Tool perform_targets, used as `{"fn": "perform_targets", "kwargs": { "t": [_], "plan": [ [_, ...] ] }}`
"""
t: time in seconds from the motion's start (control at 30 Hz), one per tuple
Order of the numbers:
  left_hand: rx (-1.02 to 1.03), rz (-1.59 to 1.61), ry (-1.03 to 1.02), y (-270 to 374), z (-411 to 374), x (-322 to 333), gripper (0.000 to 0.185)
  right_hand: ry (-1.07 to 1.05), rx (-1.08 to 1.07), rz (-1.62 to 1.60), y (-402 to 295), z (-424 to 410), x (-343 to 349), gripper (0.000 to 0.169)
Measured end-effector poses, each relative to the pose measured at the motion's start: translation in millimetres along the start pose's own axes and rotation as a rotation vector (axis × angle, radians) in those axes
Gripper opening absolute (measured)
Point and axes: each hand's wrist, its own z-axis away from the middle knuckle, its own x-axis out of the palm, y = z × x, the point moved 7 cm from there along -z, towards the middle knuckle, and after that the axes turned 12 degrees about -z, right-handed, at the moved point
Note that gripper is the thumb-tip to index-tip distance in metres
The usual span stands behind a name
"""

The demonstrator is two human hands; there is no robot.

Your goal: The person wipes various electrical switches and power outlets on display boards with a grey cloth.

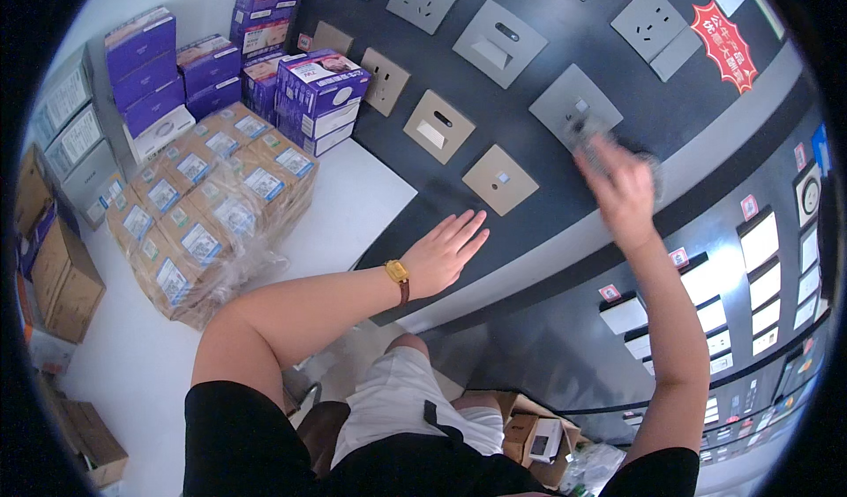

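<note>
My right hand (621, 183) is blurred and presses a grey cloth (599, 143) on the dark display board (562, 173), over the lower edge of a grey wall plate (574, 103). My left hand (445, 252), with a gold wristwatch (397, 271) at its wrist, rests flat near the board's lower edge, fingers spread, holding nothing. Just above it is a gold wall plate with a small square socket (501, 179). Beside that one sits a gold wall plate with a light panel (439, 126). More grey switch and socket plates are fixed farther up the board.
At the left, a plastic-wrapped bundle of cardboard boxes (215, 199) stands on a white surface (370, 196), near stacked purple boxes (322, 90). A red starburst sign (724, 47) is at upper right. An open carton (516, 404) stands low beside my legs.
</note>
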Motion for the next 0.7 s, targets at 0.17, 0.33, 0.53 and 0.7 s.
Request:
{"fn": "perform_targets", "kwargs": {
  "t": [0.17, 0.33, 0.53, 0.7],
  "plan": [
    [0.010, 0.008, -0.012, 0, -1, 0, 0.069, -0.333, -0.308, -0.057, -41, 28, 19, 0.029],
    [-0.003, 0.008, -0.019, -1, 0, -2, 0.070, -0.052, 0.000, 0.131, 28, -1, -34, 0.043],
    [-0.029, 0.012, -0.016, -3, 0, -7, 0.069, 0.126, 0.197, 0.164, 35, 8, -37, 0.049],
    [-0.016, 0.010, 0.006, -1, -2, -4, 0.068, -0.230, 0.005, -0.039, -43, 48, 24, 0.034]
  ]
}}
